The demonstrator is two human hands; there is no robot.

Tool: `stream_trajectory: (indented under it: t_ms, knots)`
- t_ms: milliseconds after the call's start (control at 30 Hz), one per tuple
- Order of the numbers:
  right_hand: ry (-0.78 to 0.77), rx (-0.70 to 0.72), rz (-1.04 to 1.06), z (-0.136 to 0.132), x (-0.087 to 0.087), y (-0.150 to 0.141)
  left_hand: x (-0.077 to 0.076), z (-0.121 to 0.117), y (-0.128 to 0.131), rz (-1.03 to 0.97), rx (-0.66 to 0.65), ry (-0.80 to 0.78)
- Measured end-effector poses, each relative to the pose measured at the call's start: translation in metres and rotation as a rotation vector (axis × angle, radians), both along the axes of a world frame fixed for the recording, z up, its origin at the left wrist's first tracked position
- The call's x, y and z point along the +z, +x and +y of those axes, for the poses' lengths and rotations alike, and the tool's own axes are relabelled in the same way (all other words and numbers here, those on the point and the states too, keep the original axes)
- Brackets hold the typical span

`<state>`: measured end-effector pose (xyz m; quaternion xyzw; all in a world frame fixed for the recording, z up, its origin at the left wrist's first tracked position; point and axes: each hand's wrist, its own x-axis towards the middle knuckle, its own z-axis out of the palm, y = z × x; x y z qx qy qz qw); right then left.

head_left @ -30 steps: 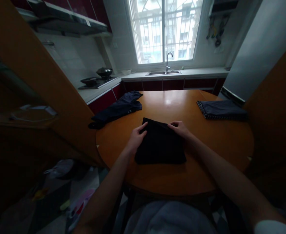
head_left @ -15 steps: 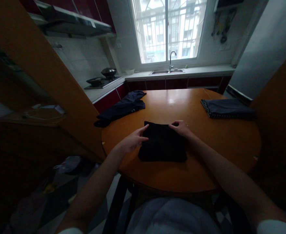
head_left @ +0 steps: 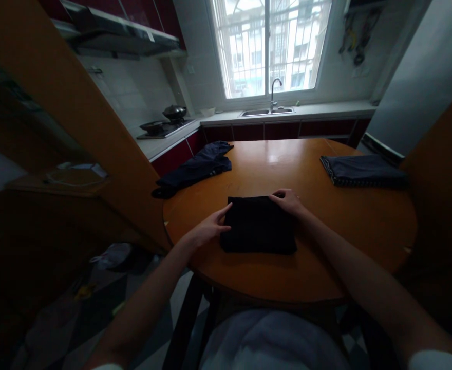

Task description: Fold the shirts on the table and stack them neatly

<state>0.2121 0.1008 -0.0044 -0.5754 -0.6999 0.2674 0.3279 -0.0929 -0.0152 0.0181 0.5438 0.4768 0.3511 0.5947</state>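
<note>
A folded black garment [head_left: 259,228] lies as a flat, roughly rectangular bundle on the table in front of me. At its left edge is my left hand [head_left: 208,228], fingers spread, with fingertips touching the cloth. My right hand [head_left: 287,201] is at the far right corner, its thumb and curled fingers pinching the top edge. What kind of garment it is, the dark folds do not show.
The round-ended wooden table [head_left: 272,280] carries a crumpled dark blue garment [head_left: 199,167] at the far left and a folded grey-blue stack of cloth [head_left: 364,170] at the right. Beyond stand a counter with a sink [head_left: 255,112] and a stove [head_left: 164,129].
The far edge of the black garment has come slightly nearer and lies flatter and straighter. My left hand has shifted slightly left along its edge; my right hand stays at the far right corner.
</note>
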Motion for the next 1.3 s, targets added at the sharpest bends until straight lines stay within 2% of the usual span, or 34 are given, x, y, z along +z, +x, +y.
stream_trajectory:
  t_ms: [200,367,433,533,633,700,800,867,967,1100,1167,1300]
  knots:
    - [0.007,-0.026,-0.007,-0.003,0.002,-0.003,0.009,0.002,0.002,0.073,0.032,0.011]
    - [0.005,-0.037,-0.003,-0.003,0.002,-0.005,0.002,0.006,-0.006,0.182,-0.015,0.050]
    - [0.009,-0.052,-0.023,-0.004,0.002,-0.006,0.000,0.010,-0.013,0.355,-0.022,0.162]
    - [0.019,-0.064,-0.046,-0.004,0.001,-0.007,0.006,0.016,-0.010,0.729,0.067,0.449]
    - [0.025,-0.071,-0.070,-0.003,0.000,-0.008,0.014,0.017,0.022,0.907,0.106,0.705]
    - [0.022,-0.084,-0.087,-0.003,0.000,-0.009,0.013,0.013,0.052,0.933,-0.004,0.798]
    - [0.017,-0.096,-0.091,-0.004,0.001,-0.009,0.003,0.003,0.084,1.082,-0.165,0.721]
    - [0.015,-0.095,-0.091,-0.005,0.002,-0.009,-0.007,-0.005,0.086,1.178,-0.199,0.626]
    - [0.018,-0.093,-0.104,-0.006,0.002,-0.009,-0.015,-0.014,0.070,1.242,-0.141,0.517]
    - [0.019,-0.097,-0.106,-0.004,0.001,-0.011,-0.009,-0.008,0.050,1.220,-0.005,0.357]
    - [0.019,-0.105,-0.107,-0.003,0.000,-0.011,-0.002,0.003,0.054,1.158,0.021,0.415]
    - [0.029,-0.118,-0.114,-0.003,-0.001,-0.011,-0.001,0.035,0.072,0.985,-0.089,0.618]
